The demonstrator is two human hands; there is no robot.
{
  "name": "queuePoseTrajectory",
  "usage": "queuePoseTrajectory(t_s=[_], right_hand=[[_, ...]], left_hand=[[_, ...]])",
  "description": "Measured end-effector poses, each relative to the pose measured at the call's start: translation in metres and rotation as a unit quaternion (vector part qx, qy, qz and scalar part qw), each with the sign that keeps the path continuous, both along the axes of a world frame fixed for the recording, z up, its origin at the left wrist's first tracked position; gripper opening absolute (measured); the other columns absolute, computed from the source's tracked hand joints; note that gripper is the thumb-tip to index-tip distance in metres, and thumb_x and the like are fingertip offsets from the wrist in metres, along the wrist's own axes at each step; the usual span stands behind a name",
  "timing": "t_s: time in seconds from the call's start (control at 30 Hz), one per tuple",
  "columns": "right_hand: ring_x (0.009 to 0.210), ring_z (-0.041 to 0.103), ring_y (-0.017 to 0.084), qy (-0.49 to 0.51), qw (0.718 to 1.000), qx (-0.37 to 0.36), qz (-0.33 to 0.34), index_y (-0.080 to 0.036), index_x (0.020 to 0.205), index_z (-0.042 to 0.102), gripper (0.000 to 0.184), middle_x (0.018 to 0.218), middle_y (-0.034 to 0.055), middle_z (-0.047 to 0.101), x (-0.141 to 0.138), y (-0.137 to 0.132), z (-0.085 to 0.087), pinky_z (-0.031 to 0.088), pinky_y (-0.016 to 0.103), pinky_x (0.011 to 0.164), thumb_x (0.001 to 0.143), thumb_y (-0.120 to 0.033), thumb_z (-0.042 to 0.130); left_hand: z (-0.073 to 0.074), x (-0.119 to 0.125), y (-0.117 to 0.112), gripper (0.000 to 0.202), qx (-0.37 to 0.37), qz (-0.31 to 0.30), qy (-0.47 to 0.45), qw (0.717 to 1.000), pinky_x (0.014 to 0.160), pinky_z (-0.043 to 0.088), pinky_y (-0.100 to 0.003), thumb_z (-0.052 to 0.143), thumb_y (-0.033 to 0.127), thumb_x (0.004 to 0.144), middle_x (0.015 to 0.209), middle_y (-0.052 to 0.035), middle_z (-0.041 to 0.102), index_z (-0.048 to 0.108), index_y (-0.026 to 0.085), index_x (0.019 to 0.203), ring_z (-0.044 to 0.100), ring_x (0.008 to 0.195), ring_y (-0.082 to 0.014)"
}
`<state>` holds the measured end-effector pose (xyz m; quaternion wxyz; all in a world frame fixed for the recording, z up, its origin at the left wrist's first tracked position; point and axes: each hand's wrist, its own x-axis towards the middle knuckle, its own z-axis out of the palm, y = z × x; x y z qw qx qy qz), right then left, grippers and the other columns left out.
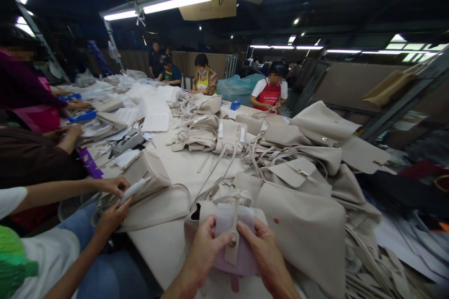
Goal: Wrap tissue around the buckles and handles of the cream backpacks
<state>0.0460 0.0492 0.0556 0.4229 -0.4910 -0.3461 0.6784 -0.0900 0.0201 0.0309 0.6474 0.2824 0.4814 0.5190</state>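
Note:
A beige backpack lies at the table's near edge, right in front of me. Over its flap is a thin whitish wrapping sheet, and a beige strap with a small metal stud runs down on top of it. My left hand pinches the sheet's left side, its thumb against the strap by the stud. On the other side my right hand grips the sheet, thumb tip near the strap's edge. The fingers of both hands are partly hidden behind the sheet.
To my right a pile of beige bags covers the table. On the left, a co-worker's hands handle another beige bag. White sheets lie further back, and several people work around the table.

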Motion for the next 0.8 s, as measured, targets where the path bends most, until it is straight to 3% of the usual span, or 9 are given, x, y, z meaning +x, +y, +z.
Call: queuePoseTrajectory(t_s=[0.1, 0.3, 0.47, 0.63, 0.8], right_hand=[[0.06, 0.066, 0.022, 0.005, 1.0, -0.001, -0.001, -0.018, 0.09, 0.074, 0.043, 0.07, 0.0025, 0.075, 0.001, 0.001, -0.004, 0.052, 0.031, 0.058, 0.057, -0.044, 0.082], [0.063, 0.069, 0.024, 0.014, 1.0, -0.016, -0.002, -0.016, 0.092, 0.072, 0.044, 0.073, 0.0049, 0.076, 0.006, -0.008, -0.011, 0.054, 0.034, 0.064, 0.06, -0.044, 0.082], [0.065, 0.068, 0.024, 0.01, 1.0, -0.021, 0.003, -0.014, 0.094, 0.07, 0.048, 0.073, 0.0063, 0.076, 0.006, -0.009, -0.011, 0.054, 0.034, 0.064, 0.059, -0.044, 0.082], [0.066, 0.066, 0.022, -0.063, 0.997, 0.033, 0.002, -0.015, 0.094, 0.07, 0.046, 0.074, 0.0044, 0.075, 0.004, 0.008, -0.007, 0.052, 0.03, 0.063, 0.059, -0.043, 0.08], [0.051, 0.057, 0.016, -0.1, 0.994, 0.035, 0.013, -0.017, 0.076, 0.068, 0.032, 0.058, -0.001, 0.068, -0.001, 0.019, 0.0, 0.044, 0.026, 0.051, 0.057, -0.041, 0.079]], left_hand=[[-0.005, 0.002, 0.001, 0.046, -0.003, 0.0, -0.018, 1.0, 0.063, 0.049, -0.028, 0.082, 0.034, 0.057, 0.073, -0.0033, 0.07, 0.06, 0.015, 0.093, 0.064, 0.064, -0.0181], [-0.005, 0.003, 0.002, 0.034, -0.001, 0.008, 0.002, 1.0, 0.055, 0.044, -0.023, 0.078, 0.027, 0.058, 0.064, -0.0008, 0.068, 0.058, 0.016, 0.083, 0.058, 0.053, -0.0129], [0.003, 0.002, -0.002, 0.023, 0.031, 0.009, 0.04, 0.999, 0.058, 0.043, -0.022, 0.071, 0.019, 0.062, 0.071, -0.0009, 0.068, 0.059, 0.016, 0.081, 0.058, 0.061, -0.0128], [0.004, 0.001, -0.003, 0.02, 0.046, 0.009, 0.075, 0.996, 0.059, 0.043, -0.022, 0.068, 0.017, 0.064, 0.072, -0.0004, 0.067, 0.059, 0.016, 0.082, 0.057, 0.063, -0.013], [0.0, 0.0, -0.004, 0.018, 0.061, 0.008, 0.089, 0.994, 0.059, 0.044, -0.022, 0.065, 0.015, 0.066, 0.074, -0.0002, 0.066, 0.059, 0.016, 0.083, 0.057, 0.065, -0.0132]])
